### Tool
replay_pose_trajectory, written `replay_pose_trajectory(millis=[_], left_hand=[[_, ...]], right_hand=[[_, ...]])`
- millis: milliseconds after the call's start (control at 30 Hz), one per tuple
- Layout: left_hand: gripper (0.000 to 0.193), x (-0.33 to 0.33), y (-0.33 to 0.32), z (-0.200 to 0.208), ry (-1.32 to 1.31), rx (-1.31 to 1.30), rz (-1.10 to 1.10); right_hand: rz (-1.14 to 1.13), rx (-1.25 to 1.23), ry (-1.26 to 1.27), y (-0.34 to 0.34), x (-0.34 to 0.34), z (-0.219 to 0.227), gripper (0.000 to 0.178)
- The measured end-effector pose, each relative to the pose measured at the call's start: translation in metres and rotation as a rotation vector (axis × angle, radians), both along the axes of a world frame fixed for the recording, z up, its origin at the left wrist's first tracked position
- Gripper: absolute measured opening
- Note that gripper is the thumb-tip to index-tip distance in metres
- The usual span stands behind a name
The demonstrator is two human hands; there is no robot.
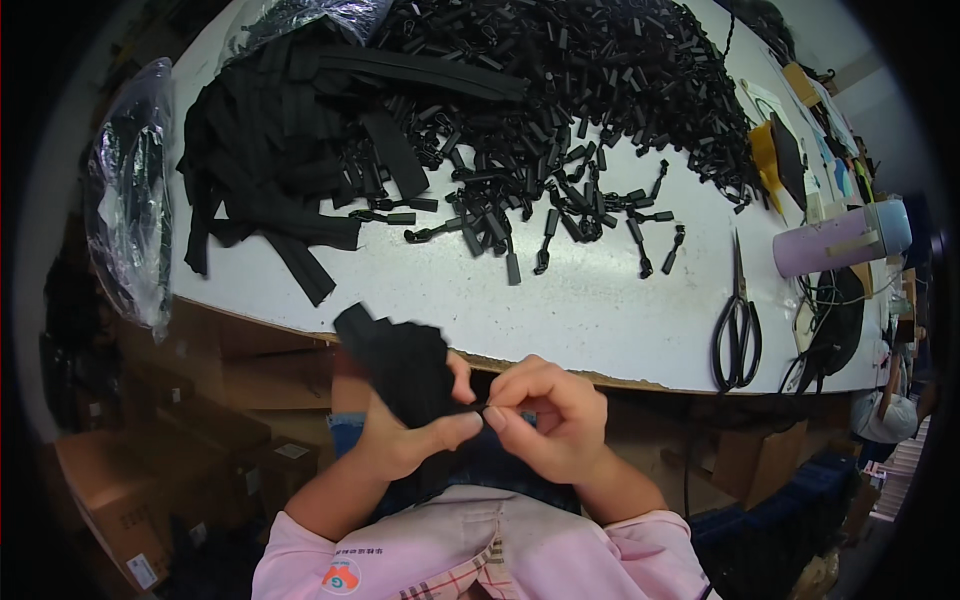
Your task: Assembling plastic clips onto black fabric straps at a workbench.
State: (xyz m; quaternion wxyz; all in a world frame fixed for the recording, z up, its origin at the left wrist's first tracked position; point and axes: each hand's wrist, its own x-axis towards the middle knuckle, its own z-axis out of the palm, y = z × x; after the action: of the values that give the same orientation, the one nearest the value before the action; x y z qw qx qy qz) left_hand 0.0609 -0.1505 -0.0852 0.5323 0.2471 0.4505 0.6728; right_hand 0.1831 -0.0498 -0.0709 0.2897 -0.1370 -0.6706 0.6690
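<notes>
Just off the table's near edge, my left hand (398,440) is closed around a folded bundle of black zipper tapes (408,368). Its thumb and a finger come together at the bundle's right end. Against that thumb, my right hand (552,412) pinches with thumb and forefinger. Something small and dark shows between the two hands, too small to make out. Farther off, a big heap of black zipper sliders with long pulls (600,70) covers the back of the table. Several loose sliders (575,205) lie in front of it.
More black zipper tapes (265,140) are piled at the left on the white table (480,315). Beside them hangs a clear plastic bag (130,200). Black scissors (737,335) and a lilac tumbler (835,240) are at the right. Cardboard boxes (120,490) stand below left.
</notes>
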Motion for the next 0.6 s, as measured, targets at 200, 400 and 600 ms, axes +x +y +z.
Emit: replay_pose_trajectory(millis=[200, 400, 600], left_hand=[[0.013, 0.012, 0.001, 0.007, 0.079, 0.045, 0.185], [0.012, 0.005, -0.002, -0.001, 0.734, 0.25, 0.181], [0.017, 0.006, 0.003, 0.005, -0.115, 0.055, 0.251]], right_hand=[[0.034, 0.028, -0.064, 0.001, -0.005, -0.003, 0.004], [0.202, -0.767, -0.102, 0.0, -0.008, -0.008, 0.009], [-0.289, 1.129, -0.335, 0.079, -0.073, 0.01, 0.044]])
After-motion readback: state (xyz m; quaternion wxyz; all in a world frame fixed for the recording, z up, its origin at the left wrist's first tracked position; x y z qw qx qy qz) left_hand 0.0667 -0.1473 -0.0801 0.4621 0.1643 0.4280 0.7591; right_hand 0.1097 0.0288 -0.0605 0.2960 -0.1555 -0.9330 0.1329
